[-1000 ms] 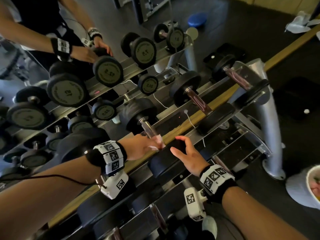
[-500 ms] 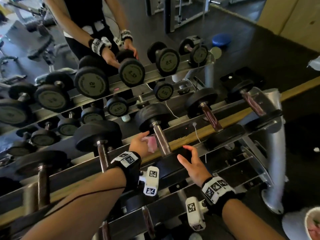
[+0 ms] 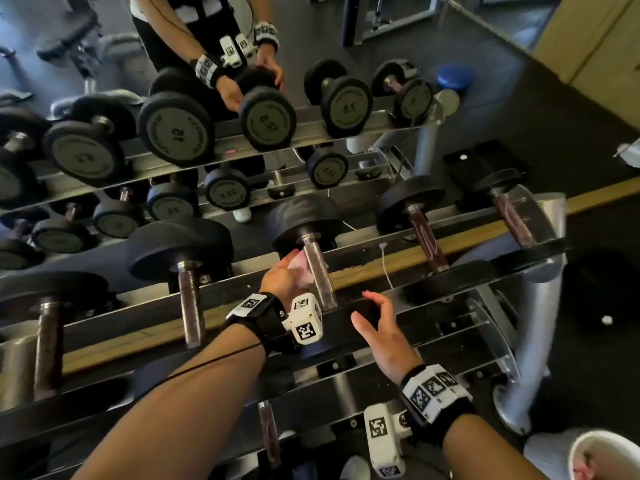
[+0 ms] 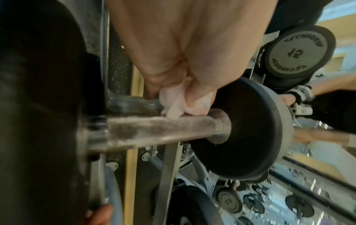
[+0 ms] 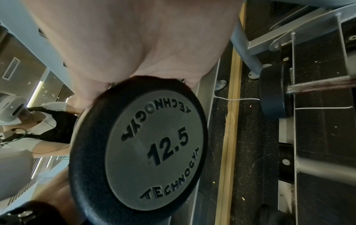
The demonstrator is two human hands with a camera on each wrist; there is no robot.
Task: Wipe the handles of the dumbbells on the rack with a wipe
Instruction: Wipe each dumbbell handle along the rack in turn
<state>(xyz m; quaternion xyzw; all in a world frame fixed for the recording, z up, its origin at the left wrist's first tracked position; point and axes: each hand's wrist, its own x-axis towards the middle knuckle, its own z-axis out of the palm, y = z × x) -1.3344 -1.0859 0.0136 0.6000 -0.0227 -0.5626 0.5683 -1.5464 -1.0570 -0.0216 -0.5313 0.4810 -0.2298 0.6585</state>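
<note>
The left hand [image 3: 282, 277] has its grip closed on a pink wipe [image 3: 302, 268], pressed to the handle [image 3: 320, 275] of a dumbbell [image 3: 304, 220] on the rack's [image 3: 540, 237] top rail. The right hand [image 3: 381, 332] has a loose, open grip and rests on the dumbbell's near end [image 5: 154, 152], marked 12.5, at the rack's front edge.

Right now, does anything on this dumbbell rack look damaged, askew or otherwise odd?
Mostly orderly. One oddity: a loose white cord dangles across the rack rail right of the dumbbell handle that the left hand touches with the pink wipe. That handle looks dusty.
</note>
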